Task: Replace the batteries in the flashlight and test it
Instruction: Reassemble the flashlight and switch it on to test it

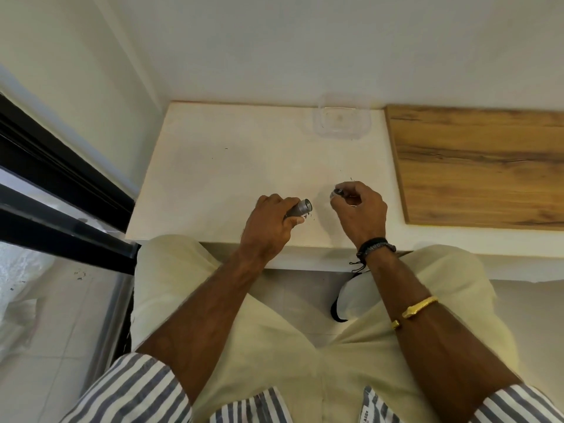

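A small grey metal flashlight (300, 208) is gripped in my left hand (270, 222) just above the white table (219, 166), its silver end pointing right. My right hand (360, 209) hovers a short gap to the right and pinches a small dark and silver part (336, 192) between thumb and fingers. Most of that part is hidden by the fingers, so I cannot tell whether it is a cap or a battery holder. The two pieces are apart, not touching.
A clear plastic container (341, 120) stands at the table's back edge against the wall. A wooden board (482, 166) covers the surface to the right. A dark window frame (61, 190) runs along the left. My knees sit under the table's front edge.
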`<state>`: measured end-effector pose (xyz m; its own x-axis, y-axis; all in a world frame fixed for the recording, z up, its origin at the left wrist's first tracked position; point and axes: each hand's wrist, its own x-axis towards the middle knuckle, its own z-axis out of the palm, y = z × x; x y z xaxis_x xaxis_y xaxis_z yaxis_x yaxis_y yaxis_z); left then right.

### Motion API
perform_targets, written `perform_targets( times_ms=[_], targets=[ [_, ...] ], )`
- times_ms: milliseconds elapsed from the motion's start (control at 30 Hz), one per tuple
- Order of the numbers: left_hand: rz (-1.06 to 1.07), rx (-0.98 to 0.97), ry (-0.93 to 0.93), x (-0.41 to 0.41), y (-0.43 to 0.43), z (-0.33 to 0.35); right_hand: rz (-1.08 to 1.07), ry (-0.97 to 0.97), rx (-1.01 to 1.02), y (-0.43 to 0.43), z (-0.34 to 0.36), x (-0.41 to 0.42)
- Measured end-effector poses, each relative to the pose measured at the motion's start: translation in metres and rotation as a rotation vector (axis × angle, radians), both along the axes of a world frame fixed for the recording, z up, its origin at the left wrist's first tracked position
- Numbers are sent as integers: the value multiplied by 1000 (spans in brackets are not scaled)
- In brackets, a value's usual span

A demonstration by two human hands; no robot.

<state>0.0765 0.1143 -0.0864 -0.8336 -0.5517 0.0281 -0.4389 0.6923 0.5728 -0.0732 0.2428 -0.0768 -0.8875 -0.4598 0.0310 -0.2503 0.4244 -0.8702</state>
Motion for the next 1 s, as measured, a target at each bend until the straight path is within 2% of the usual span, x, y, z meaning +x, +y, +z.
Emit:
perform_targets(
  times_ms=[300,733,1000],
  targets=[
    [-12,-21,-8,6,0,3,230,-104,-139,9,13,22],
    [-96,-91,-7,6,3,3,390,64,-9,15,12,23],
    [-116,-108,-1,5,4,1,464,104,4,16,15,22]
  ],
)
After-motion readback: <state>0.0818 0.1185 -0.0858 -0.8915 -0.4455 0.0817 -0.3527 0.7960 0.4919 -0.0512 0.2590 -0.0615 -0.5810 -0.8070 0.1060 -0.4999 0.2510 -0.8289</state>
